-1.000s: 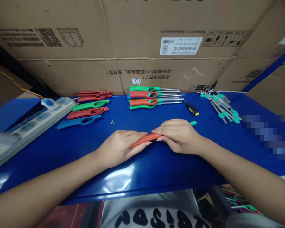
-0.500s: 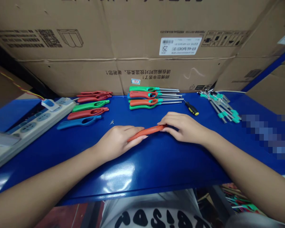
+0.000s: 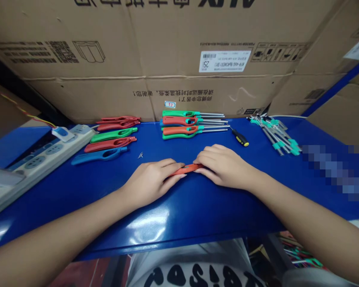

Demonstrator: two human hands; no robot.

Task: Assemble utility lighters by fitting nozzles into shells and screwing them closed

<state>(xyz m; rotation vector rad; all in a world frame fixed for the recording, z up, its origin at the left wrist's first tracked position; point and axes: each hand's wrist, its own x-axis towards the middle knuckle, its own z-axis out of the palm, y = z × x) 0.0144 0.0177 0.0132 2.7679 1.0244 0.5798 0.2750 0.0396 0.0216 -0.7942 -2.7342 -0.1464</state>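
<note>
An orange-red lighter handle (image 3: 189, 169) is held level above the blue table, pinched at both ends. My left hand (image 3: 152, 179) is closed on its left end, thumb below and fingers on top. At the other end my right hand (image 3: 223, 167) grips it the same way, and the fingers hide its tip. Beyond my left hand lie a few small screws (image 3: 140, 155). Farther left is a row of lighter handles without tubes, among them a blue handle (image 3: 100, 156) and a green handle (image 3: 113, 134).
Assembled lighters (image 3: 179, 130) with metal tubes lie at the back middle, a screwdriver (image 3: 240, 137) beside them. Metal tubes with teal parts (image 3: 277, 135) are piled back right. A power strip (image 3: 42, 159) runs along the left. A cardboard box (image 3: 107, 91) stands behind.
My right hand has moved left along the handle, closer to my left hand, so less of the handle shows between them. My left hand has shifted only slightly.
</note>
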